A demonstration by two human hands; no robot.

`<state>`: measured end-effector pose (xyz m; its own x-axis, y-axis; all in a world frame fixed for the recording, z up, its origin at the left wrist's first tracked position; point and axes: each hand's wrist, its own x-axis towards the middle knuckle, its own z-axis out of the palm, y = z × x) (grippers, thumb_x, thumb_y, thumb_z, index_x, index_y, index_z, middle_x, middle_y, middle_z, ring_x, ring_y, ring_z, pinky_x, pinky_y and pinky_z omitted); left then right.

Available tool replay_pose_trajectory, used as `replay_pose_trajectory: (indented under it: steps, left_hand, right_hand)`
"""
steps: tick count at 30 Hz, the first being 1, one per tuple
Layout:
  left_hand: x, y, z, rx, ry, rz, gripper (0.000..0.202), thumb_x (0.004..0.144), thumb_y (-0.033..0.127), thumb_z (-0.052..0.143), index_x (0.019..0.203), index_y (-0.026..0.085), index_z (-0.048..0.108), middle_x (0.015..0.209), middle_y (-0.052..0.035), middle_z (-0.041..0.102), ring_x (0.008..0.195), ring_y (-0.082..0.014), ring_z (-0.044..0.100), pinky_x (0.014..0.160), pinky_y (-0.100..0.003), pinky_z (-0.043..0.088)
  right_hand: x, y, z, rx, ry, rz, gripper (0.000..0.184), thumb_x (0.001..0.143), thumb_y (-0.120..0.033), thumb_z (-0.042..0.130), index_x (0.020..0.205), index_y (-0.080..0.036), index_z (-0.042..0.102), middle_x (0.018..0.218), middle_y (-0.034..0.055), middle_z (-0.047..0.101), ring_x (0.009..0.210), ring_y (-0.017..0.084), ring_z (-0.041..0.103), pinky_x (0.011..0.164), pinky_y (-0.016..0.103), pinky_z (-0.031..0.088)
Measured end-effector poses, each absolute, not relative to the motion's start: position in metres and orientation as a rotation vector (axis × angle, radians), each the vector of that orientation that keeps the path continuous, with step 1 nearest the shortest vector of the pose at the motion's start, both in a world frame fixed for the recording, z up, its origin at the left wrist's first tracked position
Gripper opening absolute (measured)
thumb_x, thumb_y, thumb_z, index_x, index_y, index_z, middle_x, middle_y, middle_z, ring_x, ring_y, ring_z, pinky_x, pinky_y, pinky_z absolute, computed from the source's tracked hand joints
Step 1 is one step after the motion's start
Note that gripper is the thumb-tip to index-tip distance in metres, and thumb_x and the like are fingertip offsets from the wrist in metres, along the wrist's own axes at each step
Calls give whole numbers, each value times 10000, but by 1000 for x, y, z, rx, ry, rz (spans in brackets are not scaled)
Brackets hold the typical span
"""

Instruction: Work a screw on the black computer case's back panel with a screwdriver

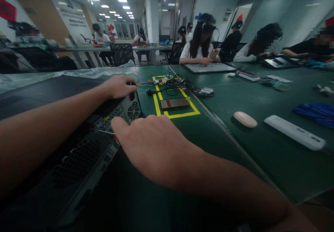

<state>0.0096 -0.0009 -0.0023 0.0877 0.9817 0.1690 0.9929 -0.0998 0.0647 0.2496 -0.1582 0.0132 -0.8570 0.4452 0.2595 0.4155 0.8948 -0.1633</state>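
A dark desktop computer case [78, 85] lies at the left, its back panel turned toward the right. My left hand [118, 86] rests on the case's far top corner, fingers curled over the edge by the power supply fan [133, 110]. In front of that panel, my right hand [156, 145] is closed round a screwdriver [103, 131]. Its thin metal shaft points left at the slots of the back panel, and a bit of orange-red handle shows under the thumb. The fingers hide most of the handle; whether the tip touches a screw I cannot tell.
Beyond my hands, a phone [174, 103] lies inside a yellow tape outline [182, 114], near tangled cables [177, 82]. To the right are a pale oval mouse [245, 119], a white power strip [294, 132] and blue cable [317, 113]. Across the table people sit working.
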Motion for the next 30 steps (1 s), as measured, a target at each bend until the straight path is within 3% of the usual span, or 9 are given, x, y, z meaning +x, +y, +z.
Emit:
replay_pose_trajectory:
  steps: [11,22,30]
  left_hand:
    - [8,-1,-2,-2266,-2070,-274,551,863,519,520,1241,303,857,1264,-82,822,1196,-367,721,1060,-438,547]
    - [7,-1,-3,-2279,-2061,-285,578,859,513,503,1258,278,849,1249,-107,820,1173,-373,726,1043,-452,547]
    - [7,0,-3,-2270,-2067,-283,555,839,518,527,1239,313,852,1234,-87,826,1189,-382,719,1052,-466,544]
  right_hand:
    - [249,-162,15,-685,-2769,95,310,1125,-180,403,1066,-145,706,864,114,817,797,278,782,651,369,488]
    - [248,-160,9,-646,-2784,37,249,1089,-195,528,1001,-139,754,864,105,816,812,282,798,607,368,437]
    - [247,-159,14,-725,-2802,144,290,1122,-141,428,1318,-98,639,894,118,838,850,308,829,595,373,413]
